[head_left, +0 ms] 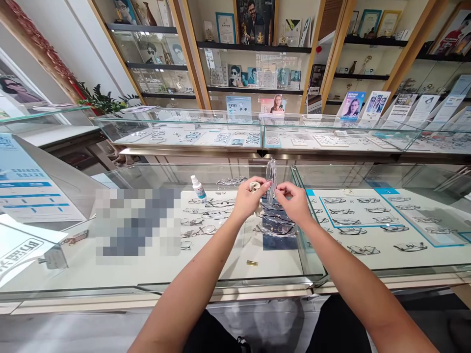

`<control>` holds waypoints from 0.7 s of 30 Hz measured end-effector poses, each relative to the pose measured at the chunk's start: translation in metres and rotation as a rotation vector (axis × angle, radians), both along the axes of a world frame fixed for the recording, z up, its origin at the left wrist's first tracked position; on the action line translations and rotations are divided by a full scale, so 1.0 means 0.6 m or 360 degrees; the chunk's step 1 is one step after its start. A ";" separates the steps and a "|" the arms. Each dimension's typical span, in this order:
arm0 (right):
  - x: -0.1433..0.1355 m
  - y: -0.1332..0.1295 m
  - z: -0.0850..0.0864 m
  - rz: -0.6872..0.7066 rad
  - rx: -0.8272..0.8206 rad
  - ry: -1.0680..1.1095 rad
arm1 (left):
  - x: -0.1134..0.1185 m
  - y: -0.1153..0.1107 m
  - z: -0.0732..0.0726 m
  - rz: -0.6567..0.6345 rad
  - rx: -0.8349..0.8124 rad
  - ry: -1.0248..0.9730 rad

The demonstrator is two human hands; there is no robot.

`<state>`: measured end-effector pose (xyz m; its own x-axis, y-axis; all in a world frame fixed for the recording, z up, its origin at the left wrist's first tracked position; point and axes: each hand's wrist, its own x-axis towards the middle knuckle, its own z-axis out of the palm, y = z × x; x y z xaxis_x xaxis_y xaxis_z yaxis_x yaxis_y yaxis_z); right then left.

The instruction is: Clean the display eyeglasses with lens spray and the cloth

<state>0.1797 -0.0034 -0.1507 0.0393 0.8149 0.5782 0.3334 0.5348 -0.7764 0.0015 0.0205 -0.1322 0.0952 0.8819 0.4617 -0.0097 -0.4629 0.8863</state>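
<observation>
Both my hands hold a pair of eyeglasses (271,172) upright above the glass showcase. My left hand (248,196) pinches the glasses from the left and also has a crumpled cream cloth (254,187) bunched in its fingers. From the other side, my right hand (293,200) grips the glasses between thumb and fingers. Below my hands, several eyeglass frames (274,230) lie in a column. A small white spray bottle (198,189) with a blue label stands to the left of my left hand.
A small gold-coloured piece (252,263) lies near the showcase's front. More frames (364,250) are laid out under the right-hand glass. White printed boards (40,181) stand at the left. A second glass showcase (206,135) runs across the back, before display shelves (253,46).
</observation>
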 end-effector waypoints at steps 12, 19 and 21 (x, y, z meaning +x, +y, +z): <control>0.040 0.008 0.014 -0.0542 0.0229 -0.0058 | -0.012 -0.002 0.001 0.0215 0.0149 0.0280; 0.062 0.019 0.023 -0.0635 0.0422 0.0133 | -0.020 0.009 -0.007 0.0150 0.0144 0.0386; 0.066 0.020 0.025 -0.0652 0.0438 0.0119 | -0.022 0.010 -0.008 0.0122 0.0124 0.0392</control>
<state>0.2195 0.0088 -0.1358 0.3737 0.5416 0.7530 0.5077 0.5600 -0.6547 -0.0115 0.0266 -0.1372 0.1473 0.8537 0.4994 0.2397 -0.5207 0.8194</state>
